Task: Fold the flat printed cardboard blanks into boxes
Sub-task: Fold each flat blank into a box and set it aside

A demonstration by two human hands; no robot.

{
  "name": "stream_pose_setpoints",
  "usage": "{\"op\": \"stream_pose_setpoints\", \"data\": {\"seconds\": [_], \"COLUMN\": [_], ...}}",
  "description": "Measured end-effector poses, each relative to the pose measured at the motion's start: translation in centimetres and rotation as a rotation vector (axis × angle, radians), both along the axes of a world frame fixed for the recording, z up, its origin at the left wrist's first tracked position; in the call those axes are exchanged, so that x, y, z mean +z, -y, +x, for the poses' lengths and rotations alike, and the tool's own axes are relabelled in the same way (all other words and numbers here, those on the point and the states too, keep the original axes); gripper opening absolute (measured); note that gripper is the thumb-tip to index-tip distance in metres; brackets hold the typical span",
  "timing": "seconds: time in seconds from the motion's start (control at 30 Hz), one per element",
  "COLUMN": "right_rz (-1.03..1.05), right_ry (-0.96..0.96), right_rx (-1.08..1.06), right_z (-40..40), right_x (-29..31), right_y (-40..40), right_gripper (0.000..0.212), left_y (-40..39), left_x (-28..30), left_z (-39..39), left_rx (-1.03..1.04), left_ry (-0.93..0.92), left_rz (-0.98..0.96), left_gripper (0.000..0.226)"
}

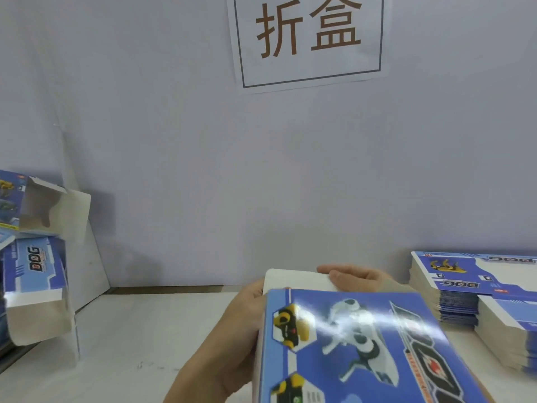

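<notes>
At lower right, a blue printed box (357, 344) is held by the left hand (232, 330) gripping its left side and the right hand (357, 276) curling fingers over its white far flap, with stacked flat blanks (465, 286) at right, folded boxes (35, 257) at far left, and a wall sign (308, 39) above.

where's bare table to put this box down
Bare table lies between the folded boxes on the left and the left hand. The right side is crowded by stacks of flat blanks.
</notes>
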State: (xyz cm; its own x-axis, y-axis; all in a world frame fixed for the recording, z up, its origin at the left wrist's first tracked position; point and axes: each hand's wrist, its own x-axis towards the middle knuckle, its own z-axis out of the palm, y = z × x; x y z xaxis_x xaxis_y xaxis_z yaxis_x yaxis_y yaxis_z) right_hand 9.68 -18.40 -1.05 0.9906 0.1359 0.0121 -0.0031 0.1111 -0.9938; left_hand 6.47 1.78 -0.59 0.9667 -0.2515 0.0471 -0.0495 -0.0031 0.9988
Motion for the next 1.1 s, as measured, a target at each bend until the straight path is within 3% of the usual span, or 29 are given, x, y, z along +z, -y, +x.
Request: {"op": "stream_pose_setpoints", "data": {"seconds": [0.1, 0.23, 0.53, 0.77, 0.87, 0.97, 1.07, 1.1], "right_rz": [-0.116, -0.182, -0.096, 0.017, 0.021, -0.039, 0.023, 0.046], "right_ry": [0.031, 0.007, -0.024, 0.049, 0.09, 0.094, 0.072, 0.054], "right_rx": [-0.033, -0.005, 0.042, 0.086, 0.121, 0.124, 0.198, 0.222], "right_z": [-0.3, -0.5, -0.7, -0.5, -0.2, 0.1, 0.1, 0.1], "right_x": [-1.1, -1.2, -1.3, -1.5, -1.7, -1.7, -1.7, -1.5], "right_y": [-0.6, -1.6, -1.8, -1.7, -1.5, -1.4, -1.2, -1.2], "right_gripper": [0.016, 0.015, 0.007, 0.02, 0.014, 0.028, 0.017, 0.028], "left_y": [0.5, -0.4, 0.0, -0.1, 0.0, 0.0, 0.0, 0.0], "left_x": [0.0, -0.5, -0.8, -0.6, -0.7, -0.9, -0.7, -0.6], "left_z": [0.2, 0.2, 0.3, 0.3, 0.4, 0.5, 0.6, 0.6], "left_rx": [0.112, 0.175, 0.244, 0.272, 0.261, 0.256, 0.263, 0.276], "left_ry": [-0.095, -0.135, -0.094, -0.036, -0.03, -0.03, -0.023, -0.011], "left_rz": [-0.041, -0.12, -0.133, -0.136, -0.18, -0.166, -0.164, -0.154], "left_gripper": [0.015, 0.017, 0.018, 0.017, 0.013, 0.016, 0.011, 0.011]}}
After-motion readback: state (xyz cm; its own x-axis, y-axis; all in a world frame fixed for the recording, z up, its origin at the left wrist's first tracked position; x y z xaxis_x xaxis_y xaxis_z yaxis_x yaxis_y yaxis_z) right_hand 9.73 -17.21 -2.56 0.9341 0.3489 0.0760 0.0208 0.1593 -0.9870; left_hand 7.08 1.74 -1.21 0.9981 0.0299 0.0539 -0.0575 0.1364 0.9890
